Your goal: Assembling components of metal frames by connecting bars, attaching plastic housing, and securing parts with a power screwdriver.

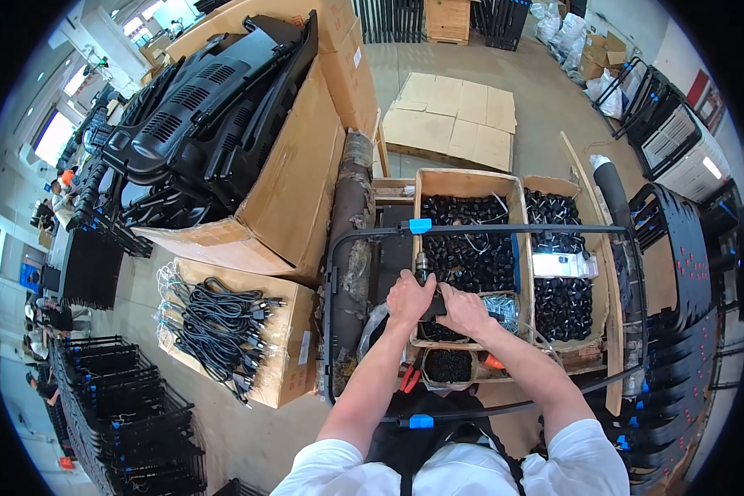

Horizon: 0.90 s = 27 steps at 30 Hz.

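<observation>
Over the parts bins I hold a black power drill point(422, 266), its metal chuck pointing away from me. My left hand point(407, 298) is closed round the drill's body. Beside it, my right hand point(465, 312) is closed on the drill's dark rear part, which the fingers partly hide. A black tubular frame point(504, 230) with blue tape point(420, 226) surrounds both hands and lies across the bins and padded side rolls. Under the hands, a wooden bin point(469, 175) holds many small black plastic parts. Silver screws point(501, 309) lie by my right hand.
Red-handled pliers point(410, 379) hang near a bin of small black screws point(449, 365). At left stand a carton of black power cords point(223, 331) and a large carton of black plastic housings point(198, 124). Black frames point(670, 388) are stacked at right. Flat cardboard point(450, 116) lies ahead.
</observation>
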Motion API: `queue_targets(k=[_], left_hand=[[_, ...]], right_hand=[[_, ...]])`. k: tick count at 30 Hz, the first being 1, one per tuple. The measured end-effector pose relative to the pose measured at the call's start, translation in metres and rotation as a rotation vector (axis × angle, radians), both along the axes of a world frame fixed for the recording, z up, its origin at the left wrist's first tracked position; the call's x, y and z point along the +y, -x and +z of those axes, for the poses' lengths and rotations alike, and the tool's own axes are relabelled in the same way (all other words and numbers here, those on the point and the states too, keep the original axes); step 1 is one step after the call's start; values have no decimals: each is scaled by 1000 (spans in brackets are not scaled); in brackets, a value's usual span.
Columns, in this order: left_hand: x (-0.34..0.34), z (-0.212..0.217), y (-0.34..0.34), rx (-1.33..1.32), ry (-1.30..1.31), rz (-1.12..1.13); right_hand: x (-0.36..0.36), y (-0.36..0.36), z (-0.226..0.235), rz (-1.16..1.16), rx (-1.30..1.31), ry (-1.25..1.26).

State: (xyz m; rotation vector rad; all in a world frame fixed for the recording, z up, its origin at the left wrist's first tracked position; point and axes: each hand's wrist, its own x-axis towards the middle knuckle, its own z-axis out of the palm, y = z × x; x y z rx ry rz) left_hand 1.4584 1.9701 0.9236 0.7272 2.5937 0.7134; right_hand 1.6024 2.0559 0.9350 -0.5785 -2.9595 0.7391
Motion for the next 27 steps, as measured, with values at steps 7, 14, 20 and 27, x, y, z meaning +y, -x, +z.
queue_targets(k=[7, 14, 20, 27], left_hand=[[8, 16, 4, -97, 124, 44], [15, 14, 9, -104, 177, -1], [23, 15, 10, -100, 196, 3], [27, 13, 16, -101, 191, -4]], right_hand=[[4, 1, -17, -13, 93, 24], [10, 3, -24, -19, 151, 18], [14, 5, -25, -21, 170, 16], [15, 9, -13, -38, 107, 62]])
